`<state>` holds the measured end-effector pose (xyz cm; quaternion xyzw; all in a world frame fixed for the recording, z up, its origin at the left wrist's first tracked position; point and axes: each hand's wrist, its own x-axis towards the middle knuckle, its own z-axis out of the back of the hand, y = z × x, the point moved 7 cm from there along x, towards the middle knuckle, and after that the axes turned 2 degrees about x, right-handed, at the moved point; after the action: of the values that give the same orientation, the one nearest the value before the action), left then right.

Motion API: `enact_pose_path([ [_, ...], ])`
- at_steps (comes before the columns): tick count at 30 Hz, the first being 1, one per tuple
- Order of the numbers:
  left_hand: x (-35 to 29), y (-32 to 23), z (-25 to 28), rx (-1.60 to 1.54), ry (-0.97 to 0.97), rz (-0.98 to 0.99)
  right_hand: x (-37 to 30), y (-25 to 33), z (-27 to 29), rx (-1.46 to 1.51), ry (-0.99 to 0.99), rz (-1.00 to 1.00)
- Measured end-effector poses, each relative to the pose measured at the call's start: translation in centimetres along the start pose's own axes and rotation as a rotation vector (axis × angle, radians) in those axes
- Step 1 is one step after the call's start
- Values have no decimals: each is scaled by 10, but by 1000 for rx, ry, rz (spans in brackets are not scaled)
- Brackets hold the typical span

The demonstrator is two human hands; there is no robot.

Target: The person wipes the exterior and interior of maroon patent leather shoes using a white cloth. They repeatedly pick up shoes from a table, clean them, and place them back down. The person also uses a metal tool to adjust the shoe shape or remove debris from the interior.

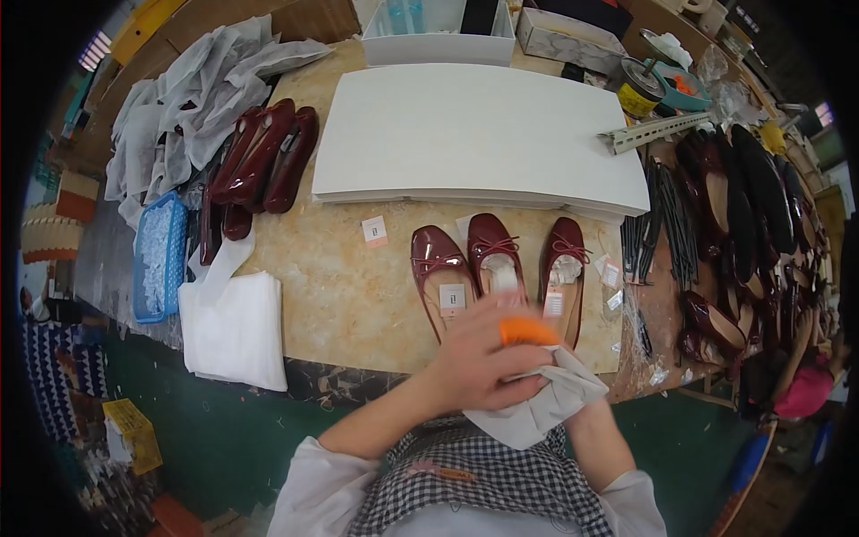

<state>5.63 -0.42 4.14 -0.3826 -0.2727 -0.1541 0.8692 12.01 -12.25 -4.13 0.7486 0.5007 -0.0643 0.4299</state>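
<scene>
By the near edge of the worktop, the curled fingers of the left hand gripped a pale sheet; behind it, the right hand's hold I couldn't tell. A blurred orange thing showed; the middle red shoe was half hidden.

I count around one white stack: three bowed shoes in front, one blue basket left, one tin right.
</scene>
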Motion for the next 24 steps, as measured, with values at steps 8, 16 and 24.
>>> enact_pose_path([
  [8, -50, 73, -2, -1008, -471, 969, 1, 13, -98, -1423, 195, 883],
  [16, -77, 33, -42, 377, 449, 576, 70, -3, -68, -1586, 91, 736],
  [24, -92, 29, -66, 566, 438, 469, 101, -20, -74, -1829, 79, 844],
])
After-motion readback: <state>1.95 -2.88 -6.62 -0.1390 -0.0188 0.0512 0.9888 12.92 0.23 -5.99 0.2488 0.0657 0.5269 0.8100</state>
